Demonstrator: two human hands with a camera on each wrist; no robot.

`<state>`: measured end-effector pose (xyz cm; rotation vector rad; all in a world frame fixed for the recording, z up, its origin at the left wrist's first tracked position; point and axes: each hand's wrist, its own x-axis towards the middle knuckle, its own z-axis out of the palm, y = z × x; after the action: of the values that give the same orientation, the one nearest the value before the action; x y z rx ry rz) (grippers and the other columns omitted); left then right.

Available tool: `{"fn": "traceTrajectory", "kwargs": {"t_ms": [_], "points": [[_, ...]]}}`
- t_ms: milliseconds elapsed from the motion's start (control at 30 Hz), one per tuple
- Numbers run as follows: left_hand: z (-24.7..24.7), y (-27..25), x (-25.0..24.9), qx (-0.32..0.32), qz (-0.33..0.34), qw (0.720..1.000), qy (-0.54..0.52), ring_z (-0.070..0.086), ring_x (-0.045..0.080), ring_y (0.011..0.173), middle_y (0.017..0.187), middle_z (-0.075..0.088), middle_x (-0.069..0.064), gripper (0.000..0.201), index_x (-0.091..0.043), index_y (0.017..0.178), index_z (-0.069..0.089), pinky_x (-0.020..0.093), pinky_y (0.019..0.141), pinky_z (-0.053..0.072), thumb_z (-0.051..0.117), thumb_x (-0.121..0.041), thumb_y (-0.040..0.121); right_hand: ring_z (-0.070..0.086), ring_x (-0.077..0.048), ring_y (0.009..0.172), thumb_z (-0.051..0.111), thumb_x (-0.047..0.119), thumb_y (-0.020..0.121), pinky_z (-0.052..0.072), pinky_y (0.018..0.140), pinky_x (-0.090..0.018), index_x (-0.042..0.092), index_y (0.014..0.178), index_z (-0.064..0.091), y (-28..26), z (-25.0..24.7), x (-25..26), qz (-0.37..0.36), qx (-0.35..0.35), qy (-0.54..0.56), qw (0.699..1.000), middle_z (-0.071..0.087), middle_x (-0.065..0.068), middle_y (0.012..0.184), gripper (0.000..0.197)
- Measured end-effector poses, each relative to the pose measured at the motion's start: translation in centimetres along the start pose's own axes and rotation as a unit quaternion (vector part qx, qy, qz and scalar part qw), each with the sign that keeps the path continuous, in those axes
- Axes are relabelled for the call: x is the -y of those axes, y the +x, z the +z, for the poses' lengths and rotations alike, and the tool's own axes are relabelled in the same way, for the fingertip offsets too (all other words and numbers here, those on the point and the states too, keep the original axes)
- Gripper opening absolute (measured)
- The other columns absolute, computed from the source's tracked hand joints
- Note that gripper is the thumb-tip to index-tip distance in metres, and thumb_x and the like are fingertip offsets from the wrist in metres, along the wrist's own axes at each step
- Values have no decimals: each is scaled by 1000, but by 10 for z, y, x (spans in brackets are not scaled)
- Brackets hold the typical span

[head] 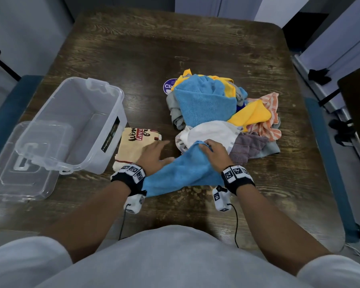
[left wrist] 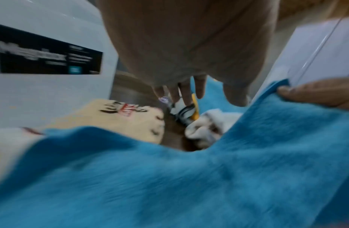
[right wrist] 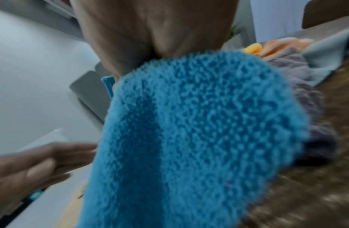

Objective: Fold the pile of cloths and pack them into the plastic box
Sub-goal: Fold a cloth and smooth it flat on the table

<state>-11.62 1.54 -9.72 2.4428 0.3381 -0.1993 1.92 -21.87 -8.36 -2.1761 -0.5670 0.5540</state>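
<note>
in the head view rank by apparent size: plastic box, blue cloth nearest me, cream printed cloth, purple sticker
1. plastic box
2. blue cloth
3. cream printed cloth, partly hidden
4. purple sticker, partly covered

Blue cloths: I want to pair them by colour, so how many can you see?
2. One blue cloth lies atop the pile; the other is in front of it, pinched by the right hand. More may be buried in the pile.

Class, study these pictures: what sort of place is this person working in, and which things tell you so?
Probably an indoor workroom set up for recording, not clearly a home: a dark wooden table, pale panels behind it, and coded marker bands with cables on both wrists by the blue cloth.
</note>
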Motion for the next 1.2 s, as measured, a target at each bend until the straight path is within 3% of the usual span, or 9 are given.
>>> {"fn": "traceTrajectory", "kwargs": {"t_ms": [167, 233, 300, 400, 567, 800, 1000, 1100, 1200], "points": [[-8, 21, -55, 103, 27, 990, -88, 54, 18, 119, 133, 56, 3, 67, -18, 135, 51, 34, 101, 44, 70, -58, 85, 47, -10, 64, 56, 30, 102, 40, 63, -35, 21, 70, 53, 7, -12, 40, -62, 29, 25, 997, 51, 7, 65, 33], [-11, 24, -56, 129, 36, 985, -110, 59, 15, 103, 115, 61, -2, 48, -17, 118, 56, 30, 88, 46, 72, -50, 87, 56, -11, 70, 61, 33, 99, 45, 66, -32, 21, 79, 63, 7, -21, 48, -68, 49, 62, 995, 61, 5, 72, 24], [-15, 23, -55, 133, 40, 977, -164, 63, 7, 104, 116, 65, -8, 37, -19, 123, 58, 22, 87, 49, 69, -38, 93, 67, -17, 81, 63, 38, 98, 52, 73, -32, 18, 92, 69, 6, -29, 52, -55, 55, 109, 991, 71, -3, 87, 21], [-24, 20, -57, 97, 47, 968, -229, 65, -7, 101, 115, 68, -15, 30, -28, 126, 57, 13, 84, 50, 61, -38, 99, 71, -19, 96, 58, 55, 95, 56, 86, -35, 13, 106, 71, -1, -35, 42, 29, 23, 229, 973, 75, -8, 105, 45], [-39, 15, -64, 2, 52, 953, -299, 66, 8, 111, 120, 70, -6, 40, -22, 131, 59, 31, 98, 53, 53, -48, 101, 67, -26, 114, 34, 77, 81, 53, 96, -42, 13, 133, 58, -18, -13, 8, 170, 68, 394, 901, 72, -11, 120, 86], [-56, 16, -88, -29, -6, 864, -502, 68, 24, 111, 119, 71, 9, 34, -11, 125, 59, 39, 95, 55, 51, -36, 104, 60, -16, 126, 30, 66, 96, 44, 110, -34, 18, 140, 56, -32, 31, 28, 167, 181, 397, 884, 67, 2, 131, 71], [-63, 24, -64, -119, -26, 894, -431, 70, 23, 106, 112, 73, 8, 34, -12, 115, 62, 50, 99, 53, 56, -42, 100, 60, -28, 122, 43, 61, 94, 45, 108, -40, 2, 137, 55, -25, 10, 41, 200, 180, 490, 829, 59, -20, 138, 74], [-62, 24, -52, -165, -54, 905, -388, 70, 22, 103, 107, 73, 5, 28, -20, 106, 65, 53, 97, 53, 57, -45, 98, 61, -25, 119, 54, 39, 98, 52, 97, -36, 13, 143, 48, -22, -2, 35, 180, 184, 464, 848, 57, -16, 142, 52], [-61, 26, -49, -156, -40, 903, -399, 69, 19, 107, 111, 73, 0, 42, -21, 117, 65, 52, 98, 53, 60, -52, 90, 64, -27, 116, 64, 28, 95, 55, 94, -39, 29, 146, 44, -20, -3, 32, 191, 216, 423, 859, 63, -11, 136, 55]]}}
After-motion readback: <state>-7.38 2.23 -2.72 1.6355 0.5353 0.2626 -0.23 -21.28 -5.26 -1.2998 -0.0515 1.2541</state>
